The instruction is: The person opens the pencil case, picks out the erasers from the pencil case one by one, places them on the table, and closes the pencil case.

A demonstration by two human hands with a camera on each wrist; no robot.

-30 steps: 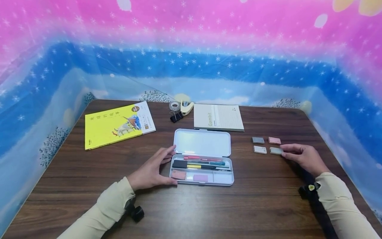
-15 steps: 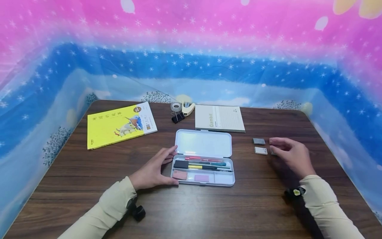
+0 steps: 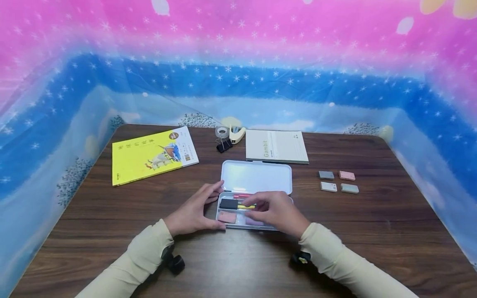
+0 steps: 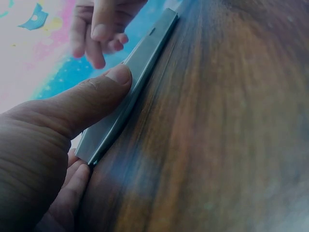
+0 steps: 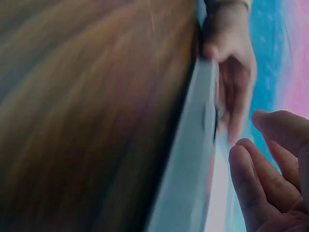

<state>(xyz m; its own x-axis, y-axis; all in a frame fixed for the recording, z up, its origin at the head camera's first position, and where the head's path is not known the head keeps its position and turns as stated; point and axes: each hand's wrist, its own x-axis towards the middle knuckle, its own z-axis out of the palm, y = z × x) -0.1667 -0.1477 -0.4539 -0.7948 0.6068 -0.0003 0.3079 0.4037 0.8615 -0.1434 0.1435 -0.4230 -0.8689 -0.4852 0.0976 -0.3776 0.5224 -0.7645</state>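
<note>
A white pencil case (image 3: 257,176) lies with its lid folded back. My left hand (image 3: 191,213) grips its left end, the thumb on the front wall, also seen in the left wrist view along the case (image 4: 149,53). My right hand (image 3: 280,210) hovers over the case's middle and right side with bent, parted fingers and nothing between them. Inside are a pink eraser (image 3: 227,217), a purple block (image 3: 254,222) partly covered by the right hand, a black-capped marker (image 3: 229,204) and a red pen (image 3: 242,196). The right hand hides the right compartments.
To the right lie small eraser-like blocks: grey (image 3: 326,175), pink (image 3: 347,175), white (image 3: 328,186) and pale green (image 3: 349,188). Behind stand a yellow book (image 3: 145,161), a tape roll (image 3: 222,132), a binder clip (image 3: 224,145), a cream stapler (image 3: 237,134) and a notebook (image 3: 277,145).
My right hand has left the small blocks and moved left to above the pencil case. The blocks stay in their group. My left hand keeps its hold on the case.
</note>
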